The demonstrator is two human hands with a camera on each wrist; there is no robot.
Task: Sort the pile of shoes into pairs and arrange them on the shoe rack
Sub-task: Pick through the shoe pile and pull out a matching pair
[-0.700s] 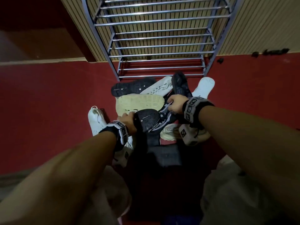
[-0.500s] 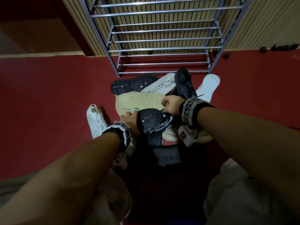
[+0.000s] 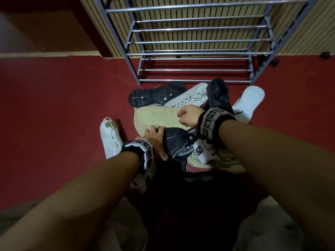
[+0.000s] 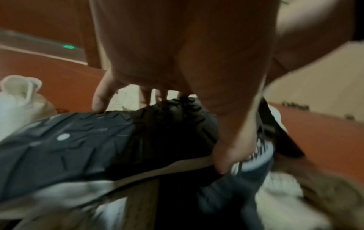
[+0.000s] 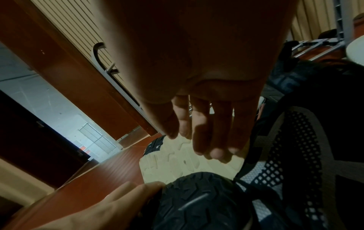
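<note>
Head view: the black-soled shoe [image 3: 176,142] is held at the near edge of the pile, its tread turned up, by the left hand [image 3: 155,140], whose thumb and fingers are curled round its heel end. Since 0.7 s ago, the right hand [image 3: 190,116] has been lifted off that shoe and is now loosely curled above the cream sole [image 3: 155,118], nothing held (a sign that 1 shoe is picked out and its mate is being sought). The shoe rack [image 3: 192,69] stands bare just behind the pile, on a red floor [image 3: 54,124] against a slatted wall.

Left wrist view: the tread is seen pinched between thumb [image 4: 226,157] and fingers; the picture is blurred.

Right wrist view: the fingers [image 5: 201,132] are seen hanging relaxed over the cream sole, apart from it.
</note>
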